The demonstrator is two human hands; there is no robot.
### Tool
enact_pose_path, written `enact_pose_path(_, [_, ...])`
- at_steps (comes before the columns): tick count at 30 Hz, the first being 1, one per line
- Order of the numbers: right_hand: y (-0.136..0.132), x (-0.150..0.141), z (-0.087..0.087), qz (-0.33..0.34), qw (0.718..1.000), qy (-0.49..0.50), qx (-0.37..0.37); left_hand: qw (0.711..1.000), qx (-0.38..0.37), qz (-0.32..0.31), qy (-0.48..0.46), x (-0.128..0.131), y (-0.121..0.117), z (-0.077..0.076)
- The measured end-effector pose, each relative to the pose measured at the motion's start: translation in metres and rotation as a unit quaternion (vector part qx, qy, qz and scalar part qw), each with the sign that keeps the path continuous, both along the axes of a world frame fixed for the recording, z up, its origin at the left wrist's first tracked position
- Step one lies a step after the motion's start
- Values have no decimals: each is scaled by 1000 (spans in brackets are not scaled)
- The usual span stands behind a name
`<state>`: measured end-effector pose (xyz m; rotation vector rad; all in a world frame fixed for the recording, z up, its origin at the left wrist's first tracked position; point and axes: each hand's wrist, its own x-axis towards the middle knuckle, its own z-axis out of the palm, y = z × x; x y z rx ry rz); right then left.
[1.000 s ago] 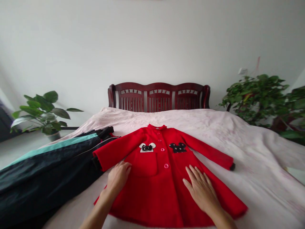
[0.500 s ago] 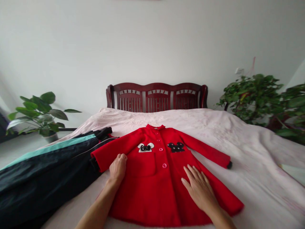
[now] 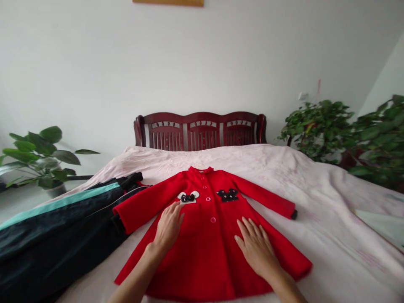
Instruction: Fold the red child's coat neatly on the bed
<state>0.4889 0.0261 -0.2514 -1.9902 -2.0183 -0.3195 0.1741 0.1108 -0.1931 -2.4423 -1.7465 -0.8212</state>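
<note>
A small red coat [image 3: 208,248] with pink buttons and two mouse-shaped patches lies spread face up on the bed, sleeves out to both sides. My left hand [image 3: 168,225] lies flat on its left front, fingers stretched toward the white mouse patch [image 3: 188,196]. On the coat's right front my right hand [image 3: 255,248] rests flat with fingers spread, below the black mouse patch [image 3: 227,194]. Neither hand holds anything.
The bed has a pale pink sheet [image 3: 315,198] and a dark red wooden headboard [image 3: 200,130]. Dark clothes with a teal stripe [image 3: 53,227] lie at the left, touching the coat's left sleeve. Potted plants stand at left [image 3: 38,158] and right [image 3: 341,130].
My left hand has slid up and inward across the coat, from beside the left sleeve to just under the white patch, and its fingers have flattened. The right hand has stayed flat on the coat's right side.
</note>
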Motion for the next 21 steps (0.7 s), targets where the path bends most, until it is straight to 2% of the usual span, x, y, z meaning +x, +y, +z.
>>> enact_pose_path(3, [-1,-2,2,0,1000,3,-15,997,-11,-59,42,34,5,-3])
enact_pose_path(7, [-2,-4,7,-14,999,2,-38,994,-54,-38,92,53,10,-27])
enact_pose_path(11, [-2,10,10,-20,998,-10,-52,992,-56,-7,112,47,12,-46])
enact_pose_path(16, [-6,48,5,-54,998,-8,-35,990,-47,17,129,35,7,-47])
enact_pose_path(19, [1,71,3,-49,996,74,-28,991,-44,28,125,32,2,-46])
enact_pose_path(21, [14,86,8,-43,981,184,-38,991,-39,32,120,33,-1,-46])
